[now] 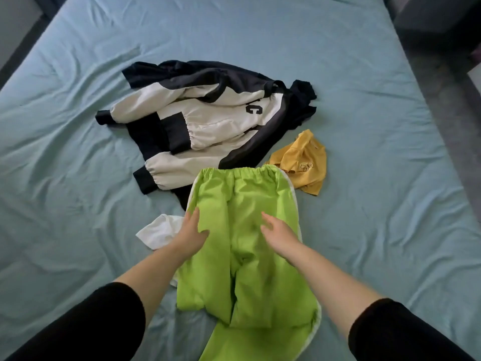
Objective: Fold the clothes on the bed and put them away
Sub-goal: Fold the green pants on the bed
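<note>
A: Progress?
B: Early, I'd say. Crumpled white cloth (158, 231) and black-and-white jacket (208, 118) lie unfolded on the blue-sheeted bed (78, 74).
A: Hands?
B: Left hand (191, 230) flat on the lime-green nylon trousers (247, 256) mid-bed. Right hand (277, 230) too. Fingers straight, apart.
A: Rest?
B: Yellow cotton top (304, 157) crumpled, all still to put away.

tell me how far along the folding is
Early. Nothing looks folded or put away yet. In hand: the left hand and right hand lie open on the green trousers, spread on the bed. Left: the black-and-white jacket, yellow garment and white cloth, all crumpled.
</note>
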Demonstrator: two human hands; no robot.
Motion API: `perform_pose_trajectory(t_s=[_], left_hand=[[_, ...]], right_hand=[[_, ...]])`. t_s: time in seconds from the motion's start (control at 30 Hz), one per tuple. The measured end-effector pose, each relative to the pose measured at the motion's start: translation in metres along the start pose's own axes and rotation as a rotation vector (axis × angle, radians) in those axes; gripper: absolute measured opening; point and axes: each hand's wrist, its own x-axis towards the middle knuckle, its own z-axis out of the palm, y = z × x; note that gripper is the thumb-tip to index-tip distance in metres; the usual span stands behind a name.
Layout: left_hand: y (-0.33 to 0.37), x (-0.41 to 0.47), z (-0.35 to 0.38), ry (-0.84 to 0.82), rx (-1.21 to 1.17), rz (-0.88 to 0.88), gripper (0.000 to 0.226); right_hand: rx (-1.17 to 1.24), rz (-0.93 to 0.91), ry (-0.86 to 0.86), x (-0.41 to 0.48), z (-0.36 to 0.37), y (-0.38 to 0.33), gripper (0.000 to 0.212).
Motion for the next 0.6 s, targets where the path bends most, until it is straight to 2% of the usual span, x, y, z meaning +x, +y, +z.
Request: perform_pose_trajectory(t_s=[0.1,0.17,0.23,0.3,0.37,0.47,0.53,0.6], left_hand=[[-0.047,-0.027,0.024,0.014,0.042,-0.172,0.091],[-0.075,-0.048,0.043,0.046,0.004,-0.260,0.096],[-0.094,-0.068,0.061,0.053,-0.194,-0.298,0.090],[-0.104,-0.079,0.073,0.127,-0.315,-0.322,0.075],[-0.108,-0.085,0.077,0.211,-0.333,-0.316,0.048],[-0.107,-0.090,0.067,0.243,-0.367,-0.264,0.009],[-0.110,-0.093,0.052,0.243,-0.357,-0.247,0.014],[-0.109,-0.098,0.038,0.181,-0.410,-0.270,0.013]], right_hand=[[0.036,0.013,-0.146,-0.029,0.059,0.012,0.032],[0.051,0.051,-0.126,-0.045,0.095,0.021,0.021],[0.096,0.106,-0.105,-0.056,0.124,0.033,0.011],[0.107,0.170,-0.151,-0.065,0.147,0.044,0.005],[0.099,0.226,-0.140,-0.071,0.160,0.056,0.013],[0.135,0.311,-0.018,-0.077,0.158,0.066,0.031],[0.133,0.319,0.020,-0.079,0.153,0.065,0.034],[0.125,0.290,-0.019,-0.082,0.155,0.058,0.037]])
